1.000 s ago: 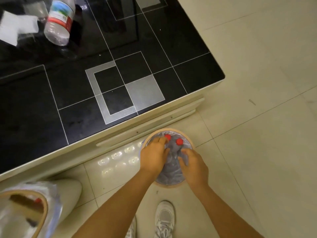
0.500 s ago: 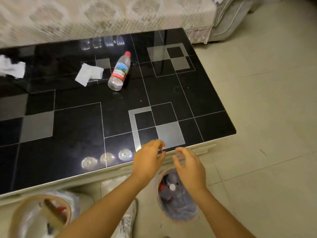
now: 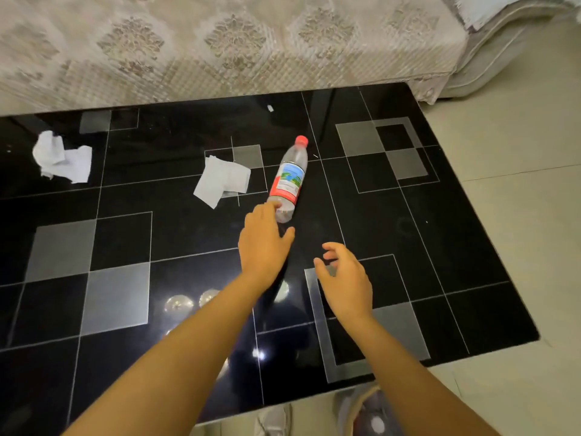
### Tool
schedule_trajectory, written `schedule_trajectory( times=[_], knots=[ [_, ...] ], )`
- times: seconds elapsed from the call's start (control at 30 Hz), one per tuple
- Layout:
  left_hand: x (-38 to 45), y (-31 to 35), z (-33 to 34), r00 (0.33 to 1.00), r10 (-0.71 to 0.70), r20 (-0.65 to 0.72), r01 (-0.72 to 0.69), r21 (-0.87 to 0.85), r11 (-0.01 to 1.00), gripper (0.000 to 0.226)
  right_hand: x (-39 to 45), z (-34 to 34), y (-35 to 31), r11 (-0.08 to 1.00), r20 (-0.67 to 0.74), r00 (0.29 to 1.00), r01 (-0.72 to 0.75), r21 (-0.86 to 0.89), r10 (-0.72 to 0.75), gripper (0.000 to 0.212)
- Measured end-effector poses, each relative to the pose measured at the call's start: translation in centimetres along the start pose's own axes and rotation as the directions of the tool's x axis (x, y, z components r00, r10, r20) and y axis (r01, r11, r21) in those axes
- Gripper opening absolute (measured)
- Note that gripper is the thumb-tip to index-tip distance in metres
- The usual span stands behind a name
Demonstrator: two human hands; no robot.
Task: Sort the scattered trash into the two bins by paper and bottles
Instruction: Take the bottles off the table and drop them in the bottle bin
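Big black glass table (image 3: 188, 309) fills the room's middle, patterned with grey squares and thin white lines, ceiling lights glinting off it. Behind it, the sofa (image 3: 220, 48) under a pale patterned cover runs along the far edge. Cream floor tiles (image 3: 518, 215) off to the right.

Both bare arms are out over the table. The left hand (image 3: 263, 243) reaches furthest, fingers straight and held close together, thumb angled out, and the fingertips (image 3: 270, 206) are right at the base of the plastic bottle (image 3: 287, 180) — touching or just shy, I cannot tell which. The right hand (image 3: 344, 281) hangs nearer, fingers loosely curled, holding nothing, well short of the bottle.

The bottle lies on its side near the table's centre, red cap pointing toward the sofa, label facing up. Just to its left, a flat folded paper (image 3: 221, 180). Far left, a crumpled paper (image 3: 61, 158) sits alone. At the near edge, by the right forearm, a sliver of a lined bin (image 3: 371, 413) peeks out beside a shoe (image 3: 273, 421).
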State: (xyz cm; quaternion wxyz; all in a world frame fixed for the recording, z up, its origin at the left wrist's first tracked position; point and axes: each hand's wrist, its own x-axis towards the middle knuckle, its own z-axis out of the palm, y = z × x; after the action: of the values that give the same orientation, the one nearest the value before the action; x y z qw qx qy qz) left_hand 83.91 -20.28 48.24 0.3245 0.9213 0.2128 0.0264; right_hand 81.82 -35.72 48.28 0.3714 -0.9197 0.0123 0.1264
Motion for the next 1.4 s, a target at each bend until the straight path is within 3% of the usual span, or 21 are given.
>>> schedule_trajectory(
  times=[0.2,0.37,0.47,0.63,0.77,0.9,1.07,1.2,1.4],
  knots=[
    [8.5,-1.2,1.4,0.976,-0.145,0.165,0.144,0.016,0.989,0.072,4.5,1.6,-1.3,0.998,0.036,0.997,-0.067,-0.013,0.067,0.032],
    [10.8,-1.4,3.4,0.903,-0.272,0.332,0.287,0.003,0.958,0.077,5.8,1.8,-0.5,0.995,0.055,0.994,-0.092,-0.026,0.094,0.03],
    [10.2,-1.2,4.7,0.882,-0.267,0.39,0.304,-0.036,0.952,0.072,5.9,1.4,0.3,0.993,0.05,0.992,-0.114,-0.008,0.114,0.03],
    [5.2,-0.8,5.6,0.915,-0.024,0.402,0.161,-0.31,0.937,0.054,5.6,0.1,1.6,0.961,-0.037,0.978,-0.193,0.198,0.204,0.032],
    [0.9,-1.2,5.6,0.841,0.173,0.513,0.069,-0.418,0.906,0.057,4.6,-1.4,1.5,0.913,-0.109,0.958,-0.213,0.349,0.266,0.059],
    [-2.9,-2.0,5.2,0.766,0.276,0.58,-0.05,-0.375,0.926,0.062,2.6,-3.8,2.3,0.887,-0.208,0.934,-0.183,0.423,0.292,0.075],
    [-7.2,-2.9,5.3,0.749,0.329,0.575,-0.189,-0.29,0.938,0.069,-2.2,-6.2,4.5,0.891,-0.235,0.934,-0.151,0.427,0.271,0.059],
    [-11.8,-1.7,5.4,0.803,0.32,0.502,-0.256,-0.194,0.947,0.071,-7.5,-8.0,6.7,0.914,-0.287,0.935,-0.084,0.396,0.21,0.039],
    [-22.4,1.8,8.9,0.776,0.354,0.522,-0.331,-0.141,0.933,0.062,-17.7,-11.1,12.2,0.986,-0.367,0.93,0.033,0.165,0.031,0.031]
  ],
)
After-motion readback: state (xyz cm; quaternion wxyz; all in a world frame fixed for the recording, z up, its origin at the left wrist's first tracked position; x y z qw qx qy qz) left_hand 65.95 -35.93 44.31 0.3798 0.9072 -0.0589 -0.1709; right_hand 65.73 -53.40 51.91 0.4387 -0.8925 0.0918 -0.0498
